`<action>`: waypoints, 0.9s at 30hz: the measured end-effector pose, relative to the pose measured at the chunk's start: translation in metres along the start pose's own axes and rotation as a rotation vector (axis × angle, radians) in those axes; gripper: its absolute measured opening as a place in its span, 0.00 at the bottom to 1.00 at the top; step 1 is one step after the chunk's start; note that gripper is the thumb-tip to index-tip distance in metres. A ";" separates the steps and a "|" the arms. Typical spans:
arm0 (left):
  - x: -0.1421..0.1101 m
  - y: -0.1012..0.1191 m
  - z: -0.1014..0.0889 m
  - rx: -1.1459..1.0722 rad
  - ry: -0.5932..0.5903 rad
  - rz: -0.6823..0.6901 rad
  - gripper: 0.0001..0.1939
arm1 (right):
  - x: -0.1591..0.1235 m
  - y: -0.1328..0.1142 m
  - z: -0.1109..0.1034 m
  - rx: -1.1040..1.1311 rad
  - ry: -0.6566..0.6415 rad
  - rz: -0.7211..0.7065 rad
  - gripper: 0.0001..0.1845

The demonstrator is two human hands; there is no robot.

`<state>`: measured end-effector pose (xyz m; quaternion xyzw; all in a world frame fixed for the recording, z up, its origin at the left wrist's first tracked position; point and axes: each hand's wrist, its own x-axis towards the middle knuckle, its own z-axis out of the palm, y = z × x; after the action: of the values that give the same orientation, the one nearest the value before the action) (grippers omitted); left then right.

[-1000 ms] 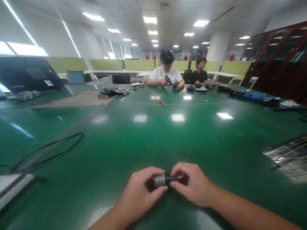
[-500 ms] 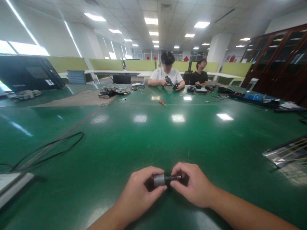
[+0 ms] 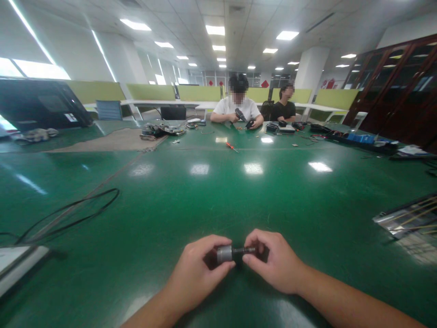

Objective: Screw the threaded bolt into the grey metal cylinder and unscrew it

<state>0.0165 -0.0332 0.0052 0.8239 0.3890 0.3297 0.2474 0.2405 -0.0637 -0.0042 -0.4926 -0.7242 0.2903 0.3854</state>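
Observation:
Near the front of the green table a small silver cylinder (image 3: 224,254) lies level between my hands. A narrower dark shaft (image 3: 244,250) sticks out of its right end. My left hand (image 3: 201,264) grips the silver body between thumb and fingers. At the other end, the thumb and fingertips of my right hand (image 3: 276,262) are closed about the dark shaft. Its tip reaches in among the right fingers and is partly covered. Whether the cylinder and shaft are one piece or two joined parts I cannot tell.
A black cable loop (image 3: 102,196) lies at the left. A red screwdriver (image 3: 231,146) rests farther off. Across the table one person (image 3: 237,109) holds a power drill (image 3: 241,115); another person (image 3: 284,108) sits beside them. A tray with thin rods (image 3: 409,216) is at the right.
Both hands keep their grip on the part. The left hand and silver cylinder have shifted slightly left and up, and more of the dark shaft shows between the hands.

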 end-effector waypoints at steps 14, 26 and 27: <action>-0.002 -0.002 -0.002 0.000 -0.008 0.003 0.14 | 0.000 -0.001 0.001 -0.010 0.017 -0.010 0.05; 0.001 -0.002 -0.002 0.022 0.014 0.005 0.14 | 0.001 0.001 0.000 -0.014 0.016 0.000 0.05; 0.002 -0.002 -0.002 0.027 0.016 0.008 0.14 | 0.001 0.001 0.000 -0.017 0.015 -0.002 0.05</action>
<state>0.0149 -0.0303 0.0053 0.8260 0.3921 0.3319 0.2318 0.2412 -0.0626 -0.0049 -0.4975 -0.7242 0.2802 0.3867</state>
